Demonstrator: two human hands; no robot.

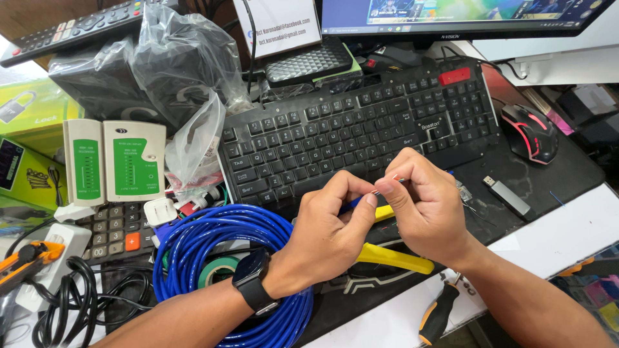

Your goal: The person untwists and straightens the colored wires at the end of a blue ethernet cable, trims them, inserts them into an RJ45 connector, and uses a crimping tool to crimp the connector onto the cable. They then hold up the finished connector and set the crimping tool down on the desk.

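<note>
My left hand (332,222), with a black watch on its wrist, pinches the end of a blue cable (353,204) between thumb and forefinger. My right hand (429,206) meets it from the right, and its fingertips grip the thin bared wires (387,185) sticking out of that cable end. Both hands hover just in front of a black keyboard (361,129). A large coil of blue cable (219,245) lies under my left forearm. A yellow-handled crimping tool (393,258) rests on the desk beneath my hands.
A green and white cable tester (116,161) stands at the left beside a calculator (116,235). A black and red mouse (530,132) and a silver USB stick (509,196) lie at the right. A screwdriver (438,312) sits near the front edge. Plastic bags, a remote and a monitor fill the back.
</note>
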